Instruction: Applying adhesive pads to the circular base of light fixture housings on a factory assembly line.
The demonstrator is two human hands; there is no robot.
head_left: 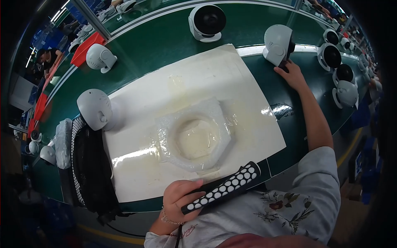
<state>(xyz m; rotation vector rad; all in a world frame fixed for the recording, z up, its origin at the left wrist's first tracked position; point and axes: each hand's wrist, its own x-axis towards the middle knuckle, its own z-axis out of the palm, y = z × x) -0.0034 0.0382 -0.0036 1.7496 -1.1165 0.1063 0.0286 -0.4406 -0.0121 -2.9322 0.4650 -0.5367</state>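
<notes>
My left hand (178, 201) is closed around one end of a long black strip with rows of white round dots (225, 188), held slanting at the table's near edge. Out to the right, my right hand (293, 76) grips the lower front of a white rounded appliance with a black face (278, 41); part of the fingers is hidden against it. Between my hands, a white foam ring with an angular outline (167, 144), wrapped in clear tape, lies on a white board (136, 99). Nothing sits in its round hollow.
A white rounded housing (94, 108) stands at the board's left edge, beside a black mesh-sided bundle (89, 165). More such appliances stand at the back (208, 22) and right (329, 57). A red tray (87, 48) is at far left. Another person (49, 60) works beyond it.
</notes>
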